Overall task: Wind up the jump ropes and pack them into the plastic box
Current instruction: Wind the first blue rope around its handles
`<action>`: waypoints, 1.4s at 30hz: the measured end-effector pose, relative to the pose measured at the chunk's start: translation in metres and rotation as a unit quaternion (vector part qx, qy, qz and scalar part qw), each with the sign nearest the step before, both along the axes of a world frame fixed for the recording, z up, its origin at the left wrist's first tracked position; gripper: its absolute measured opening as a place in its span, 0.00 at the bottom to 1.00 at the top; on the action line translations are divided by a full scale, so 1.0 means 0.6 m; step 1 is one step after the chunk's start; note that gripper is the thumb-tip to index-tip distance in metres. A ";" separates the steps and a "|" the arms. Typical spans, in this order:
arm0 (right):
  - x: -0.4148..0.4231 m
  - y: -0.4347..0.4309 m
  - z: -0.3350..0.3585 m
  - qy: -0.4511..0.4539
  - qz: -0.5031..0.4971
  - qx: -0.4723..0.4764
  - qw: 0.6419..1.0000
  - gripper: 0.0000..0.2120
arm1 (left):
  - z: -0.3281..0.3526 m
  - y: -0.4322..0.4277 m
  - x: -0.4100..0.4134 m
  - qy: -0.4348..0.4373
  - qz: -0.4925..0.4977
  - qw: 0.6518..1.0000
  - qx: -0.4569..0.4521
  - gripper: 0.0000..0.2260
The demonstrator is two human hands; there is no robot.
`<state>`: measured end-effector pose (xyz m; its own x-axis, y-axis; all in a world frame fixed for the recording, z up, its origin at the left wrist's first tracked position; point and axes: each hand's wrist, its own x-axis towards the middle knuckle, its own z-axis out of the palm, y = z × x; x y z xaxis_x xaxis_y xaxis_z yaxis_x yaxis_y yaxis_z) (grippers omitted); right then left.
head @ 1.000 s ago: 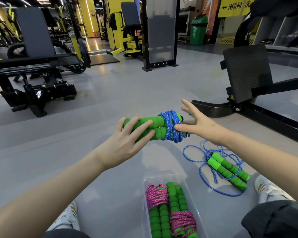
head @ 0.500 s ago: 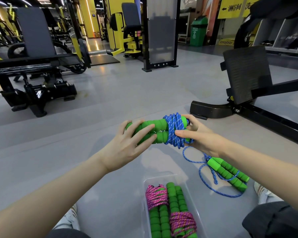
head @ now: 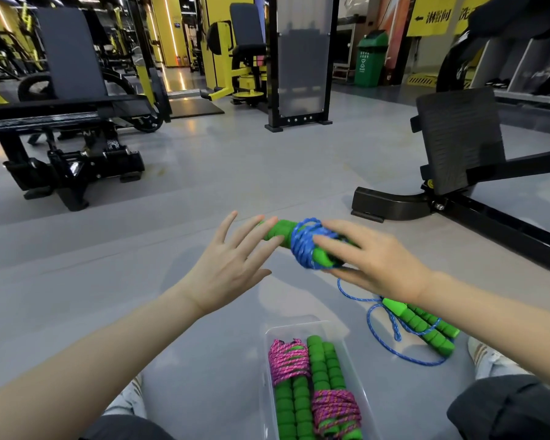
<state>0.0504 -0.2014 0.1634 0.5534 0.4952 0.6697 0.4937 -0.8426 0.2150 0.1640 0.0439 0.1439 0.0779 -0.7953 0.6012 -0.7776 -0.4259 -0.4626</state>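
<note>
A blue jump rope (head: 302, 242) wound around its green foam handles is held in the air in front of me. My right hand (head: 372, 258) grips its right end, thumb below and fingers on top. My left hand (head: 232, 265) has its fingers spread, fingertips at the handles' left end, holding nothing. A clear plastic box (head: 302, 325) on the floor below holds two wound pink jump ropes (head: 288, 360) with green handles. A second blue jump rope (head: 416, 328) lies loose on the floor to the right of the box.
I sit on a grey gym floor with my shoes (head: 489, 360) either side of the box. A black machine base and footplate (head: 458, 147) stand to the right. A black bench machine (head: 70, 154) is at the far left, other yellow machines behind.
My left hand has let go of the green handles and opened. My right hand has closed over the wound bundle's right end, and the bundle has tilted.
</note>
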 end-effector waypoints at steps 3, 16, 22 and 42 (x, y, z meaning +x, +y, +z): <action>-0.014 0.011 -0.005 -0.108 0.052 -0.115 0.986 0.12 | 0.000 -0.018 -0.014 0.018 0.015 1.000 0.010 0.37; -0.098 0.030 -0.103 -0.069 0.149 -0.198 0.966 0.14 | -0.071 -0.021 -0.050 0.012 -0.112 0.976 0.188 0.20; -0.114 0.004 -0.142 -0.040 0.102 -0.200 0.974 0.15 | -0.104 -0.029 -0.048 0.000 -0.062 0.968 0.243 0.26; -0.132 0.132 -0.317 0.050 0.060 -0.133 0.988 0.11 | -0.203 -0.016 -0.126 0.265 0.076 0.864 0.421 0.30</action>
<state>-0.0285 -0.1223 -0.0268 0.5372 0.7120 0.4521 0.6164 -0.6973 0.3658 0.0881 0.0341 0.0219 0.3070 -0.8895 -0.3385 -0.9398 -0.2273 -0.2551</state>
